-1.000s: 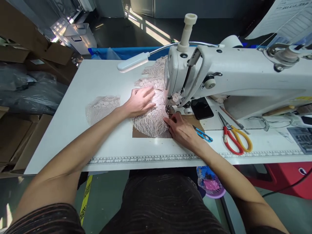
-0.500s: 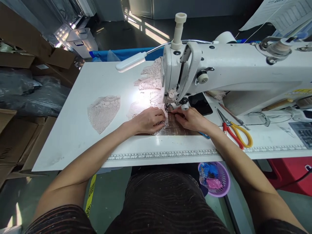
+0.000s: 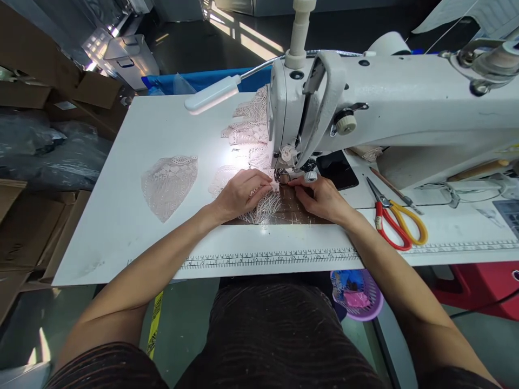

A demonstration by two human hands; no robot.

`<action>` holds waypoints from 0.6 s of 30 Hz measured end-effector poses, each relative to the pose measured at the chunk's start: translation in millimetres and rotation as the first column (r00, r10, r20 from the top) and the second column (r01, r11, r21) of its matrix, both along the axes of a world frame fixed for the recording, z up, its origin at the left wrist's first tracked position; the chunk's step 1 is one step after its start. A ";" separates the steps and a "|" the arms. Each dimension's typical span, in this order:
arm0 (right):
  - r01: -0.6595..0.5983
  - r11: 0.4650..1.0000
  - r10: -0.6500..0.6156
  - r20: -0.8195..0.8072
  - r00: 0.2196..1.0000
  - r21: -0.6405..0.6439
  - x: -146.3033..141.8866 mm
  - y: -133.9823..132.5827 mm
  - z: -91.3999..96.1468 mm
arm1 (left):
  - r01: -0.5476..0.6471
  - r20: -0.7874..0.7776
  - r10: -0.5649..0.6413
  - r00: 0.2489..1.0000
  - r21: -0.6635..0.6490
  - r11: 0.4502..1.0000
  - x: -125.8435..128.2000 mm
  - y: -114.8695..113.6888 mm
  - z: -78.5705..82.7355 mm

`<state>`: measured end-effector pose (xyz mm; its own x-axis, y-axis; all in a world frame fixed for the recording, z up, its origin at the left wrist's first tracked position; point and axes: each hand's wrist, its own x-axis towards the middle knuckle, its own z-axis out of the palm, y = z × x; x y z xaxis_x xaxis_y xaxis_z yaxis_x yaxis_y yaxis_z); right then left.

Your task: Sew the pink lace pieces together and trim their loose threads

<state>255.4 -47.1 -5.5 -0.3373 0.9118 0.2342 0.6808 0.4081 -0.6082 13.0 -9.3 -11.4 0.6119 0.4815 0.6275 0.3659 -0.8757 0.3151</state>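
Observation:
A white sewing machine [image 3: 389,102] stands over the table, its presser foot [image 3: 283,177] between my two hands. My left hand [image 3: 242,193] pinches the edge of a pale pink lace piece [image 3: 264,208] just left of the foot, and some of the lace lies under the fingers. On the right of the foot, my right hand [image 3: 323,199] has its thumb and fingers pressed together low over the brown metal plate [image 3: 294,208]. What its fingertips hold, if anything, is too small to make out. More gathered lace [image 3: 251,129] lies behind the left hand, by the machine head.
A separate lace piece [image 3: 169,186] lies flat on the left. Scissors [image 3: 399,219] with red and yellow handles and a dark phone [image 3: 337,170] lie right of my right hand. A lamp [image 3: 213,94] hangs over the table. Below the edge is a purple basket [image 3: 375,305].
My left hand has shifted slightly left, from lying over the lace to pinching its edge, so more lace shows. My right hand stays near the foot. The view has moved a little.

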 end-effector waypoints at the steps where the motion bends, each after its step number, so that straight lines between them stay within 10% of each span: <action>1: -0.004 1.000 0.004 0.012 1.000 0.001 -0.8 -1.2 -0.7 | 0.025 -0.025 -0.025 0.999 0.004 1.000 -0.1 -0.3 -1.0; 18: -0.100 0.990 0.075 0.238 0.968 0.095 -8.5 -9.7 -16.7 | 0.174 -0.253 -0.183 0.950 -0.058 0.983 -4.3 -3.9 -4.4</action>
<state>246.9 -56.8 -22.2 -0.4712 0.8508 0.2325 0.7577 0.5254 -0.3871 8.7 -13.3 -15.8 0.8278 0.3687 0.4228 0.2774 -0.9241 0.2628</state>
